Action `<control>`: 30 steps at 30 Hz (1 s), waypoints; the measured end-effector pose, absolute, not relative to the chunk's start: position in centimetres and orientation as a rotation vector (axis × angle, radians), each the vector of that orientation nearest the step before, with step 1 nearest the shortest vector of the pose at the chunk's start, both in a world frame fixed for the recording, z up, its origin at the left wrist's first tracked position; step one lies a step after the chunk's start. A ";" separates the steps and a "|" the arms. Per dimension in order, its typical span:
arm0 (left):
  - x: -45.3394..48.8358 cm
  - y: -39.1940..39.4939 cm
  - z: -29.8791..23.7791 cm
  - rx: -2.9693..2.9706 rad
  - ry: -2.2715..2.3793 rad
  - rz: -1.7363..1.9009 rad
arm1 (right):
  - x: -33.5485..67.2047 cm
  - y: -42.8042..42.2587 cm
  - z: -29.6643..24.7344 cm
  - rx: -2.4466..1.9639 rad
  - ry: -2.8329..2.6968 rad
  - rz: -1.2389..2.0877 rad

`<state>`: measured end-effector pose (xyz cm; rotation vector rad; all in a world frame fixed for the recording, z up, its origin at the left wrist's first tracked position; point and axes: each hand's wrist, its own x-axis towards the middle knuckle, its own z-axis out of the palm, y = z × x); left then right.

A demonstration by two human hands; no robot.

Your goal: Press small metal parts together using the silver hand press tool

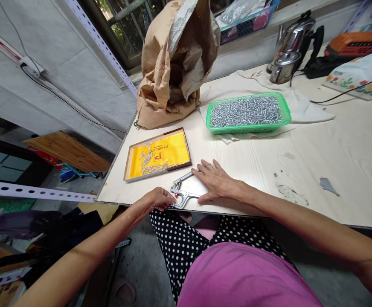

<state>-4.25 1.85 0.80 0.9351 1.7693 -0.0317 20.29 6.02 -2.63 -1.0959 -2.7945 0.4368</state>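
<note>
A metal hand press tool [182,190] lies at the near edge of the pale wooden table [301,162]. My right hand [214,181] rests on its handles, fingers stretched flat and spread. My left hand [156,199] is at the tool's jaw end, fingers pinched together on something too small to make out. Just behind the tool sits a shallow wooden tray [156,154] with a yellow printed lining and a scatter of small metal pieces.
A green plastic basket [248,113] full of small metal parts stands mid-table on a white cloth. A crumpled brown paper sack [176,64] is behind the tray. Two metal kettles [290,47], an orange tool case and cables occupy the far right.
</note>
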 end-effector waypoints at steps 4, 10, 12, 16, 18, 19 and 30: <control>-4.3 1.8 0.7 0.932 1.769 -0.025 | 19.9 6.0 -2.1 -1.107 -2.830 0.457; -4.3 1.7 0.8 0.933 1.763 -0.032 | 20.0 4.6 -1.9 -1.114 -2.761 0.438; -4.3 1.7 0.8 0.937 1.764 -0.030 | 20.1 4.2 -1.8 -1.122 -2.741 0.460; -4.4 1.5 0.8 0.947 1.761 -0.034 | 20.1 3.5 -1.3 -1.138 -2.718 0.505; -4.3 1.2 0.9 1.029 1.797 -0.076 | 20.0 3.2 -1.3 -1.140 -2.693 0.505; -4.1 1.0 1.0 1.137 1.846 -0.101 | 20.0 3.1 -1.4 -1.138 -2.679 0.503; 0.4 1.8 0.5 2.519 1.336 -0.008 | 20.1 2.8 -3.6 -1.067 -2.585 0.508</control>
